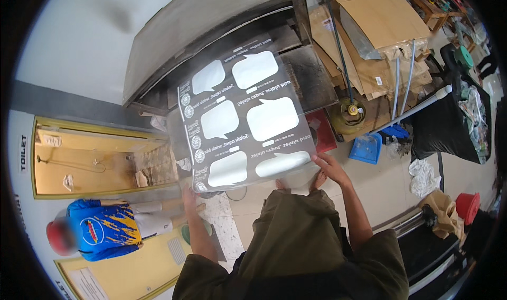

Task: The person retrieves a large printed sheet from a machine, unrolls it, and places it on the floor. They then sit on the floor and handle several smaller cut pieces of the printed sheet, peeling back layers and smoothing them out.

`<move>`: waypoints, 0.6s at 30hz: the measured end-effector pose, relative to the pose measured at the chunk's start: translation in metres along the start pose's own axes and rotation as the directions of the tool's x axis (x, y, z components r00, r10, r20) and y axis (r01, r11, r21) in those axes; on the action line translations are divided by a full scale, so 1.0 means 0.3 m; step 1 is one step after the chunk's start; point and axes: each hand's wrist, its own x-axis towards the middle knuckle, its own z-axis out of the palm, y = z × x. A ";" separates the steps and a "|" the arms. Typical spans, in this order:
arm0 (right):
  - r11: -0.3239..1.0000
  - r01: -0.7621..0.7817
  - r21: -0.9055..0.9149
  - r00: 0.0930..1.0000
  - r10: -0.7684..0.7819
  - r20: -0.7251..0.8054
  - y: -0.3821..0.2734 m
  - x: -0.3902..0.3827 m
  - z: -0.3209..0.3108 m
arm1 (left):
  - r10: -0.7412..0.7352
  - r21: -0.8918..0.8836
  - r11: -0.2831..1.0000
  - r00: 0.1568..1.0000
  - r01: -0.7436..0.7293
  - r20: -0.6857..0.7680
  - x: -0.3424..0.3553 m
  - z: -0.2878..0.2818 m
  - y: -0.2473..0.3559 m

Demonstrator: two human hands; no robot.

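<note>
The printed sheet (244,121) spanned the mouth of the grey box (169,38). The right hand's (329,168) fingers pinched its near corner; the left hand's (189,197) grip was unclear. Uneven support could have buckled it.

1 view | head-worn fisheye | faces down | near printed sheet (242,121)

Moderately bright indoor light is falling across the scene, with a warm yellow cast filling the doorway (105,152). The white panels of the sheet (243,115) are gleaming, while the recess (154,91) beneath the hood (200,25) is darkening into shadow. Fisheye distortion is bending edges toward a black rim.
</note>
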 end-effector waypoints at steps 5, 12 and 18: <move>0.991 0.008 -0.137 1.000 -0.009 -0.004 0.030 -0.016 -0.006 | -0.055 -0.005 0.998 0.998 0.055 -0.015 -0.070 0.153 0.039; 0.962 0.089 -0.259 0.962 -0.150 -0.228 -0.035 -0.128 0.138 | 0.033 -0.060 0.998 0.990 -0.025 0.138 0.017 0.014 -0.024; 0.968 0.141 -0.208 0.925 -0.204 -0.319 0.014 -0.140 0.222 | 0.028 -0.033 0.999 0.985 -0.023 0.171 -0.031 0.003 0.012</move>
